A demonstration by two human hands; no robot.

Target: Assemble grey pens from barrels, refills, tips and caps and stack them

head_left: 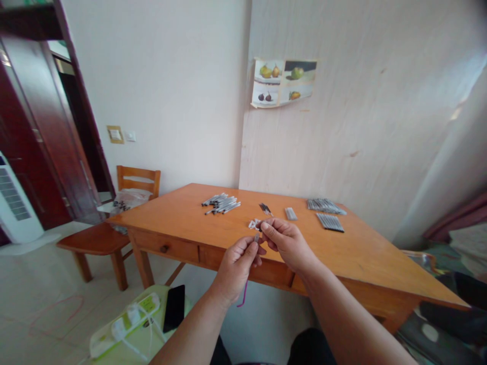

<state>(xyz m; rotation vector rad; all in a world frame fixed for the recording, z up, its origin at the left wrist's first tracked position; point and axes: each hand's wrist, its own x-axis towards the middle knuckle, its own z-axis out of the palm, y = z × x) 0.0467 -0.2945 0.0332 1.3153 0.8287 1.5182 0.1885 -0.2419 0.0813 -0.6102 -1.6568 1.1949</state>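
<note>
My left hand (236, 266) is closed, pinching a slim grey pen barrel (256, 237) between thumb and forefinger; only its upper end shows. Right beside it, my right hand (288, 242) pinches a small dark piece (261, 227), mostly hidden by the fingers, just above the barrel's end. Whether the two pieces touch, I cannot tell. Behind my fingertips lie small white pieces (252, 223) on the wooden table (365, 253). A thin purple strip (244, 295) hangs below my left hand.
A loose pile of grey pens (222, 204) lies at the table's left. Farther right are dark thin rods (265, 208), a pale stack (290, 213), a row of grey pens (330, 222) and another pen bundle (324, 205). A phone (174, 307) and power strip (125, 324) sit lower left.
</note>
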